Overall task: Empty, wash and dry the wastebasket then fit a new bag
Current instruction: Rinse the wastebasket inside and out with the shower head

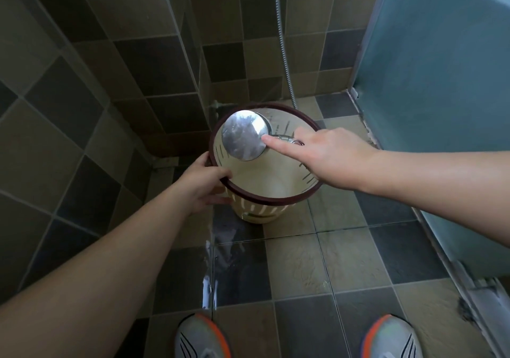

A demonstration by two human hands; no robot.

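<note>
In the head view, the wastebasket [265, 189] is held on the tiled floor [345, 261] of a shower corner, tilted so that its open mouth faces up and toward the person. Its dark rim [276, 202] is gripped on the near-left side by the left hand [202, 185], thumb over the edge and fingers curled round the outside wall. Across the mouth from that grip, the shower head [245, 135] is held by the right hand [325, 155]: the handle is enclosed by curled fingers, while the index finger is laid straight along it to the back of the round plate. The plate is held just inside the far-left part of the rim, face down into the basket. The basket's long axis is leaned from the floor toward the left-hand grip, and the hose [284, 54] is led up and away beyond the right hand.

The inside appears bare of rubbish, so washing is judged to be in hand. Whether water is flowing cannot be told.
</note>
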